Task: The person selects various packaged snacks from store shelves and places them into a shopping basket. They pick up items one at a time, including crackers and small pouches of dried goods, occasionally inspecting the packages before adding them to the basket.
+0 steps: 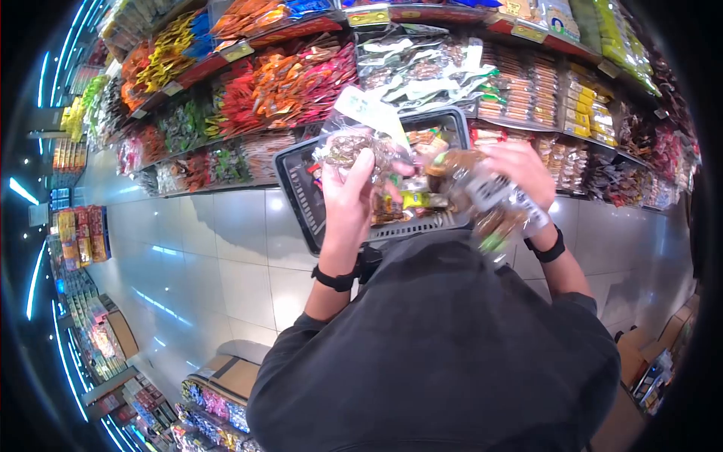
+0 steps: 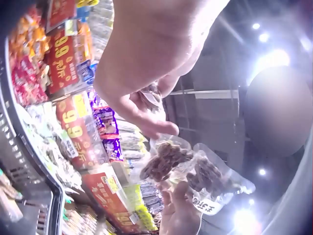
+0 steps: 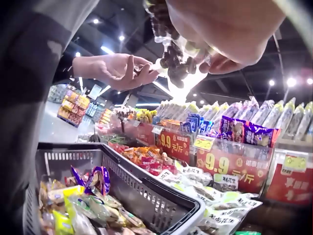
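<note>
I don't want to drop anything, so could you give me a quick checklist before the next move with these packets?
1. Left grip has its clear packet: ok, held with the thumb against the plastic.
2. Right grip has its brown-filled packets: ok, held.
3. Right grip lined up over the basket: not ok; in the head view it shows to the right of the rim.
4. Room left in the basket: ok; the snack packets inside lie below the rim in the right wrist view.
5. Basket firmly supported: cannot tell; its underside is hidden.
</note>
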`<state>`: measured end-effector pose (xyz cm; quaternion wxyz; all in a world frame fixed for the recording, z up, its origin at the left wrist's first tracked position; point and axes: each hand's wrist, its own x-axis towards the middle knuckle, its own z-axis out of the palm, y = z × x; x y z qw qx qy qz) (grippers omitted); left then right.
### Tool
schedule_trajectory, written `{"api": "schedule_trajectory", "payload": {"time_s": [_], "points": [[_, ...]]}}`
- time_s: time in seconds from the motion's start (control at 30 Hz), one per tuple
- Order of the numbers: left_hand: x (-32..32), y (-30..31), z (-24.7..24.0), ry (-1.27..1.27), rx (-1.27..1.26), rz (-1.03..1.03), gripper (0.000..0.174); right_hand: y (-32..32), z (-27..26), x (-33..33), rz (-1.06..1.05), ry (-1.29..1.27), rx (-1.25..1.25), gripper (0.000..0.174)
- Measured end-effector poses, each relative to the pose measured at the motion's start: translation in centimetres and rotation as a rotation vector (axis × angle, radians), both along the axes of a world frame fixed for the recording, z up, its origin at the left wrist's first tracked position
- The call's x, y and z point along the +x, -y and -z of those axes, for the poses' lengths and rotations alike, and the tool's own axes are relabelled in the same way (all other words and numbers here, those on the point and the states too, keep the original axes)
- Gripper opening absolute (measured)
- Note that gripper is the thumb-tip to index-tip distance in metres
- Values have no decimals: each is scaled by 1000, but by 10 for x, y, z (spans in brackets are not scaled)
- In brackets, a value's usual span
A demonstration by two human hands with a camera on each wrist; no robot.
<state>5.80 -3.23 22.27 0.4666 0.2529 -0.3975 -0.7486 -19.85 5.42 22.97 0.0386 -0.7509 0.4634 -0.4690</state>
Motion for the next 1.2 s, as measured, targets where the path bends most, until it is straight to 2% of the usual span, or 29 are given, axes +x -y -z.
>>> {"api": "schedule_trajectory", "payload": {"time_s": [0.03,0.07,0.1,0.13,0.17,0.2,0.33,0.4,0.47,0.53,0.77,1.2], "points": [[-3,-4,-10,-6,-35,-90,35,-6,15,-4,89,169,115,24],[-4,-8,-23,-13,-59,-109,42,-11,37,-4,174,336,230,23],[-9,-13,-32,8,-108,-153,47,-14,56,6,209,790,330,22],[-13,-19,-38,29,-154,-198,53,-8,47,16,117,1053,403,22],[-12,-24,-42,-18,-172,-180,61,-9,52,15,108,1119,496,22],[-12,-27,-46,-13,-177,-186,61,-9,58,14,102,1181,589,23],[-18,-33,-52,-89,-318,-198,66,-5,72,31,158,1249,616,23],[-21,-37,-54,-65,-339,-234,66,-9,78,30,49,1270,808,20],[-23,-41,-59,-59,-337,-256,66,-10,76,33,40,1217,811,20],[-25,-43,-60,-55,-333,-279,67,-12,72,34,-31,1212,933,21],[-26,-41,-57,-69,-361,-290,67,-12,77,40,-63,1220,1010,36],[-28,-43,-57,-120,-358,-271,76,-12,77,37,-76,1251,994,31]]}}
